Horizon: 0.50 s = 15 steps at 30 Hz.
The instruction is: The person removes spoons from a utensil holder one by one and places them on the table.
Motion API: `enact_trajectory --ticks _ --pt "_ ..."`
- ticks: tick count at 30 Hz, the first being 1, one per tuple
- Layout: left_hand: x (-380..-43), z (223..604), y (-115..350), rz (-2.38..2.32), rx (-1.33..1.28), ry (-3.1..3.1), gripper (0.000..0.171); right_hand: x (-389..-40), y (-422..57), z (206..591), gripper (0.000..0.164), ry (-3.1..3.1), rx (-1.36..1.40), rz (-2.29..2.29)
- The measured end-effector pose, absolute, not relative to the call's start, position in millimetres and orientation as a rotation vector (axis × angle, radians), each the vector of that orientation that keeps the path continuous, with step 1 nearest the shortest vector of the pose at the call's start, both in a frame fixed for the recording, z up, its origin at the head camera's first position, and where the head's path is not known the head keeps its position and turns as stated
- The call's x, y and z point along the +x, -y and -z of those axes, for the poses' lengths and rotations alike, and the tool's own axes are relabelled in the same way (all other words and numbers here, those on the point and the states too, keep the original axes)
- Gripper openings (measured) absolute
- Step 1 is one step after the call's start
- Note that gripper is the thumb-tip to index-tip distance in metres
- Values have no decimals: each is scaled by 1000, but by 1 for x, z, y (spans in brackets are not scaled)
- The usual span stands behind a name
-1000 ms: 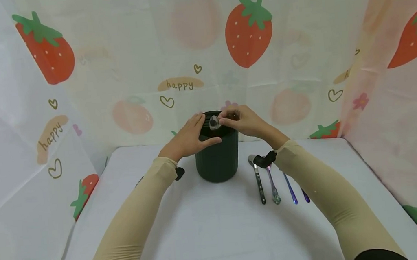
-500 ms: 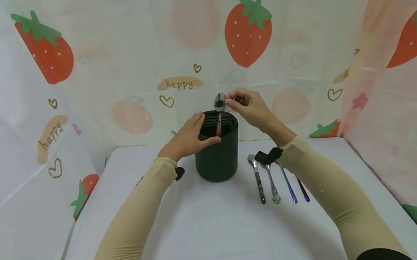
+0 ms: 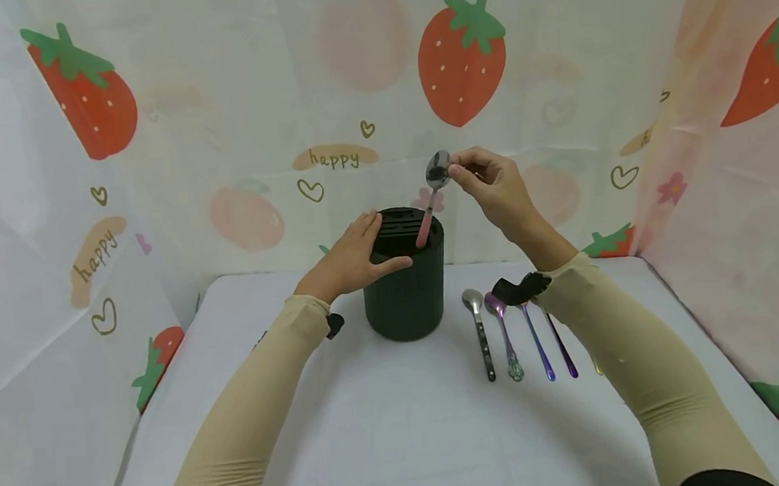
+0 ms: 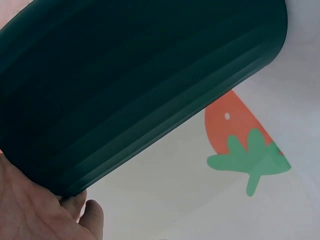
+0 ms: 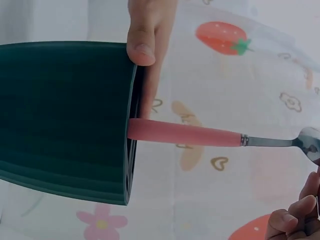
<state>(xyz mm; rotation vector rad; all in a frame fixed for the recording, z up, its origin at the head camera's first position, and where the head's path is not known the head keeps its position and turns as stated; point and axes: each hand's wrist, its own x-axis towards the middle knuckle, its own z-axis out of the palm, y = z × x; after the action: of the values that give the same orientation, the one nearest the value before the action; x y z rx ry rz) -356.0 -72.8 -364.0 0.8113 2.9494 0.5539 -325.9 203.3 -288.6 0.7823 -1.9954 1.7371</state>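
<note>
A dark green utensil holder (image 3: 404,303) stands upright on the table, with a slotted black part at the back of its opening. My left hand (image 3: 352,257) rests on its rim, fingers straight along the left side and thumb stretched across the front; the right wrist view also shows that thumb (image 5: 141,47) at the rim. My right hand (image 3: 495,189) is above and right of the holder, pinching a spoon by its steel bowl (image 3: 437,170). The spoon's pink handle (image 5: 185,134) points down, its end level with the holder's rim. Whatever lies inside the holder is hidden.
Right of the holder, several spoons lie in a row: one with a black handle (image 3: 484,346), a purple one with an ornate handle (image 3: 507,340), a blue one (image 3: 538,342) and a dark purple one (image 3: 564,351). My right sleeve (image 3: 632,353) partly covers the row. Printed cloth hangs behind.
My right hand has risen out of the holder and moved right, drawing the pink-handled spoon up with it. More of the row of spoons shows now. The left hand has stayed put.
</note>
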Motion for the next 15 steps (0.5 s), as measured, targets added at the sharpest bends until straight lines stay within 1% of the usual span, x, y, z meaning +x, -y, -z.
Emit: enact_trajectory --ticks 6,11,15 --pt "-358 368 75 -556 820 -2950 120 -323 -209 289 22 1953 754 -1781" --pt "-359 368 74 -585 819 -2947 118 -321 -215 287 10 1862 773 -1871" --pt "-359 367 74 -590 820 -2950 117 -319 -220 284 17 1794 796 -1927"
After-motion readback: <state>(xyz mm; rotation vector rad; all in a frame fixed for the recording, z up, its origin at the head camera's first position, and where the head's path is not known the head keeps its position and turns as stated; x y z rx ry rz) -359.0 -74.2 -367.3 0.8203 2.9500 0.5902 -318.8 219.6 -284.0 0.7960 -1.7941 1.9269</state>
